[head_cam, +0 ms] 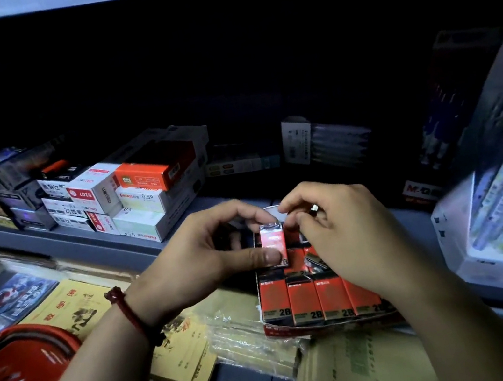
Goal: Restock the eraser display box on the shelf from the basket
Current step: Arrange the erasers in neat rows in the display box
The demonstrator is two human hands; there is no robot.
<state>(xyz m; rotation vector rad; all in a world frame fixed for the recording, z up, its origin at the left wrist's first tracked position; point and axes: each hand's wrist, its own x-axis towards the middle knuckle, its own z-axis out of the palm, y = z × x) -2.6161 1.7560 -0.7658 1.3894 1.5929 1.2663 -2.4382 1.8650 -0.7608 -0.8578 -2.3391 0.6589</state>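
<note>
Closest to the lens on the head view are the two forearms, reaching in from the near edge. The left hand has its grip closed on one eraser, thumb under the near end and forefinger over the far end. It holds the eraser upright just above the middle of the box. The right hand meets it from the right with curled fingers at the eraser's far right corner. I cannot tell whether that grip pinches the wrapper or only touches it.

The box sits on the near stock at the foot of the shelf, right of centre. Its near row stands full, four red packs marked 2B side by side. Behind that row I see a few more packs, one lying askew, and dark gaps toward the far end, partly hidden by the hands.

The basket is at the near left, well apart from the box; I cannot make out what it holds.

I judge the restock partway done: the front is filled, this eraser is not yet seated, and the far rows are left to fill.
</note>
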